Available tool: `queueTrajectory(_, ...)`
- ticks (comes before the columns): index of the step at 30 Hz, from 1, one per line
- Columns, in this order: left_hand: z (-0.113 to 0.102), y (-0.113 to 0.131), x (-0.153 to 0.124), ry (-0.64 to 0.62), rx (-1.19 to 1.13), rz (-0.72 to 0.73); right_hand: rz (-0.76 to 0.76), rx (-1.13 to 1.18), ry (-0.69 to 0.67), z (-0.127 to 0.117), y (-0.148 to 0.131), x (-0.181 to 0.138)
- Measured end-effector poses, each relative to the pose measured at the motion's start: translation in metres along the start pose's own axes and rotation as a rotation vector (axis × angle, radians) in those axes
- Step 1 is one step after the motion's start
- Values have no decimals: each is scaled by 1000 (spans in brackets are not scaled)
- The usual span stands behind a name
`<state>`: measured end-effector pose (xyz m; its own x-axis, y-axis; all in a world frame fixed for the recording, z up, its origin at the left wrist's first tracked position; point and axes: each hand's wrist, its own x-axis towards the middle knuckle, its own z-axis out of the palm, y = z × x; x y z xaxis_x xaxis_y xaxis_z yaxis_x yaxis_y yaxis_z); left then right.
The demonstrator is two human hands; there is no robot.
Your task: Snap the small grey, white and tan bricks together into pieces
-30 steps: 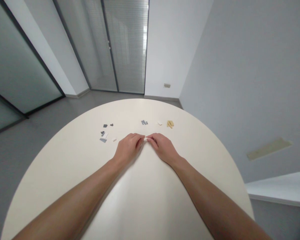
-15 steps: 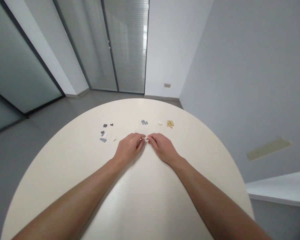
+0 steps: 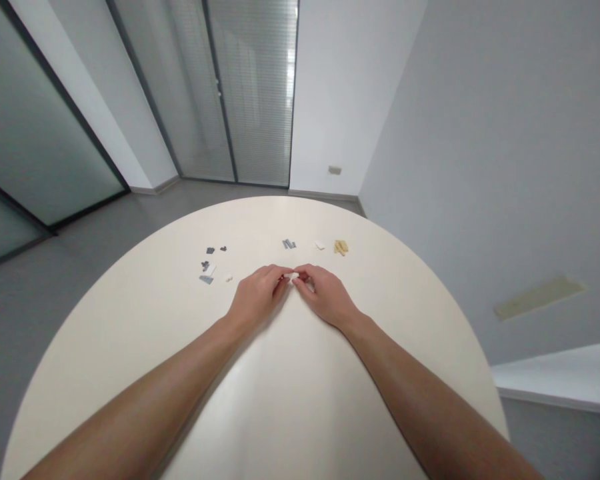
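My left hand [image 3: 260,290] and my right hand [image 3: 326,291] meet fingertip to fingertip over the middle of the round table [image 3: 290,387]. Pinched between them is a small white piece [image 3: 293,276], partly hidden by the fingers, its exact kind too small to tell. Both hands are closed on it, thumbs on the near side. Beyond the fingers lies a group of grey strip-like pieces [image 3: 289,244]. Off to the left of my left hand sits a tiny white piece [image 3: 229,278].
Dark grey pieces [image 3: 211,251], a white flat piece [image 3: 211,270] and a grey flat piece [image 3: 207,280] lie at the left. Another white piece [image 3: 320,245] and a tan pile [image 3: 341,247] are at the back right. A grey wall [image 3: 505,167] stands to the right.
The fingers of my right hand have shifted slightly around the white piece, and more of it shows. My left hand has stayed nearly still. The pieces on the table have not moved.
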<state>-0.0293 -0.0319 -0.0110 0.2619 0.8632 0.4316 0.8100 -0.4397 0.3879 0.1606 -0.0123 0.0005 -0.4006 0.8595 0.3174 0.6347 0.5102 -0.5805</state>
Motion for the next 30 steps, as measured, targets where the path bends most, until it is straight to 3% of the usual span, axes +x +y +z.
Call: queueTrajectory(30, -2, 2, 1, -38, 4, -26, -46, -57, -41, -3, -2, 0)
